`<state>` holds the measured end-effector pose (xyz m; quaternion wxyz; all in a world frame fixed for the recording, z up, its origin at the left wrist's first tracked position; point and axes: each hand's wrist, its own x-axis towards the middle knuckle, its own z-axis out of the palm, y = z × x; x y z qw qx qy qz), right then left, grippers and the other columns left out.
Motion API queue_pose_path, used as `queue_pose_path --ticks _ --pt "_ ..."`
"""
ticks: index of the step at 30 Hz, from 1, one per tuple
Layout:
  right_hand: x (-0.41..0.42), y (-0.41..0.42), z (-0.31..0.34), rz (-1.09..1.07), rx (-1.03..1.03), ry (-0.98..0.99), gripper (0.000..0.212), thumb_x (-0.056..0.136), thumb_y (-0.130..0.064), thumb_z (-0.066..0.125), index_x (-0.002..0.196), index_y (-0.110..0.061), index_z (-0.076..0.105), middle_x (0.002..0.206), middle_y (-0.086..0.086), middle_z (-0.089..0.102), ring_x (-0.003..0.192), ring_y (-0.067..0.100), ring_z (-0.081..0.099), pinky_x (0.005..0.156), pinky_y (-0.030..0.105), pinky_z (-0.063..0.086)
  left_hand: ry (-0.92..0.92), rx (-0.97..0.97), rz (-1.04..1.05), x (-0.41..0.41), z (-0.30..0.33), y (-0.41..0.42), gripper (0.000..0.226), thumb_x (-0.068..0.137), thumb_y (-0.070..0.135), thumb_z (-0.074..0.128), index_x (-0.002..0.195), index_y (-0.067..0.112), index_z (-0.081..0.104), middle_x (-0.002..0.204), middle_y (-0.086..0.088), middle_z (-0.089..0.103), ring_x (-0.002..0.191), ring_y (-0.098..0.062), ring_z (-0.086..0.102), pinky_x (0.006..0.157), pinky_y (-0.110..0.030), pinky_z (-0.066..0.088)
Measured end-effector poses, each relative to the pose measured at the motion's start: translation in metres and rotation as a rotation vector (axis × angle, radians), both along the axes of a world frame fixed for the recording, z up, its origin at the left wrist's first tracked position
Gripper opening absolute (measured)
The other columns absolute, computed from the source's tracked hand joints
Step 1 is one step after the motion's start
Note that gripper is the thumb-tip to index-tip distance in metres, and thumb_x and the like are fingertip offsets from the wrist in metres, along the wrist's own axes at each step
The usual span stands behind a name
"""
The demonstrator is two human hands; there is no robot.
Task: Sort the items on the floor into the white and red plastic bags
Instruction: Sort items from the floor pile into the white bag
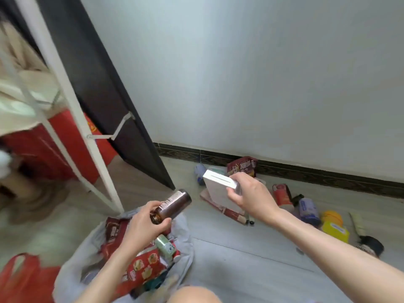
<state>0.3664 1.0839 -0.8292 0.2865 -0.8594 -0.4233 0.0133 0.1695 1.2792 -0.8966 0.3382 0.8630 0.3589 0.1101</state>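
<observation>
Left hand [143, 224]: grips a brown bottle [172, 205] by its neck, just above the white bag [72, 265].
Right hand [249, 194]: clutches a white box [218, 184], aloft over the floor [251, 259].
White bag: open, red snack packets [142, 265] inside.
Red bag [24, 281]: bottom left, beside it.
Floor: loose items [306, 209] along the wall.

Bottle [172, 205] above bag [185, 241]; box [218, 189] right, over floor [251, 259] items.

We see a glossy brown bottle [172, 206], a smooth matt white box [219, 186], thin crinkled plastic bag [72, 274], glossy packets [142, 267].
</observation>
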Motion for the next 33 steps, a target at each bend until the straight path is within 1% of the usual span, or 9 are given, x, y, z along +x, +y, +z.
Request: queue_pose_path --ticks 8,12,15,19,23,28,30,32,33 --pt "-0.066 0.056 -0.046 0.013 -0.09 0.284 0.026 0.087 -0.028 0.055 0.11 -0.017 0.058 0.093 0.002 0.065 0.088 0.02 0.059 0.073 0.031 0.043 0.144 -0.114 0.261 -0.1 -0.057 0.03 0.049 0.073 0.036 0.073 0.116 0.022 0.053 0.109 0.0 0.065 0.088 -0.012 0.054 0.072 -0.029 0.045" --pt "-0.084 0.085 -0.074 -0.095 -0.038 0.578 0.009 0.084 -0.023 0.056 0.092 -0.019 0.057 0.082 0.0 0.063 0.079 0.02 0.061 0.069 0.034 0.051 0.139 -0.191 0.384 -0.123 -0.074 0.038 0.048 0.076 0.034 0.071 0.117 0.02 0.05 0.107 -0.001 0.063 0.085 -0.016 0.06 0.067 -0.032 0.052" --pt "-0.097 0.104 -0.098 -0.248 0.098 0.993 0.01 0.083 -0.016 0.056 0.091 -0.011 0.058 0.091 0.01 0.067 0.08 0.021 0.066 0.072 0.036 0.057 0.211 -0.006 0.498 -0.138 -0.078 0.045 0.049 0.077 0.033 0.07 0.119 0.021 0.047 0.106 -0.004 0.062 0.087 -0.024 0.06 0.062 -0.03 0.046" --pt "-0.118 0.119 -0.124 -0.275 0.151 1.23 0.012 0.085 -0.016 0.058 0.094 -0.009 0.058 0.093 0.012 0.067 0.082 0.022 0.068 0.079 0.034 0.056 0.413 0.285 0.456 -0.159 -0.09 0.064 0.053 0.068 0.025 0.077 0.116 0.017 0.055 0.095 -0.017 0.062 0.082 -0.038 0.061 0.063 -0.04 0.049" --pt "-0.145 0.132 -0.141 -0.218 0.106 1.305 0.014 0.085 -0.02 0.06 0.095 -0.01 0.059 0.092 0.01 0.07 0.085 0.021 0.069 0.083 0.037 0.056 0.584 0.476 0.295 -0.167 -0.105 0.073 0.055 0.051 0.018 0.086 0.102 0.01 0.064 0.082 -0.018 0.064 0.066 -0.034 0.062 0.061 -0.039 0.043" --pt "-0.17 0.145 -0.155 -0.142 0.03 1.322 0.02 0.087 -0.024 0.059 0.102 -0.01 0.058 0.095 0.006 0.069 0.087 0.016 0.069 0.076 0.028 0.057 0.604 0.436 0.235 -0.162 -0.119 0.071 0.049 0.055 0.021 0.085 0.099 0.012 0.064 0.085 -0.012 0.067 0.065 -0.031 0.064 0.06 -0.04 0.048" --pt "-0.173 0.152 -0.158 -0.142 0.036 1.34 0.021 0.086 -0.023 0.06 0.101 -0.009 0.057 0.096 0.007 0.069 0.086 0.015 0.069 0.073 0.026 0.058 0.531 0.397 0.172 -0.157 -0.121 0.065 0.039 0.066 0.022 0.078 0.101 0.016 0.064 0.092 -0.005 0.069 0.076 -0.027 0.065 0.065 -0.039 0.048" --pt "-0.174 0.157 -0.162 -0.141 0.028 1.344 0.021 0.085 -0.023 0.06 0.101 -0.009 0.056 0.096 0.007 0.069 0.086 0.015 0.069 0.077 0.03 0.058 0.435 0.402 0.169 -0.156 -0.119 0.059 0.021 0.081 0.028 0.058 0.1 0.021 0.065 0.095 0.003 0.068 0.087 -0.022 0.064 0.073 -0.037 0.045" --pt "-0.175 0.159 -0.163 -0.144 0.025 1.341 0.021 0.085 -0.023 0.061 0.1 -0.009 0.056 0.096 0.007 0.069 0.086 0.015 0.069 0.079 0.033 0.058 0.396 0.425 0.187 -0.157 -0.117 0.059 0.023 0.084 0.028 0.048 0.098 0.022 0.065 0.094 0.003 0.068 0.088 -0.022 0.062 0.074 -0.037 0.044"
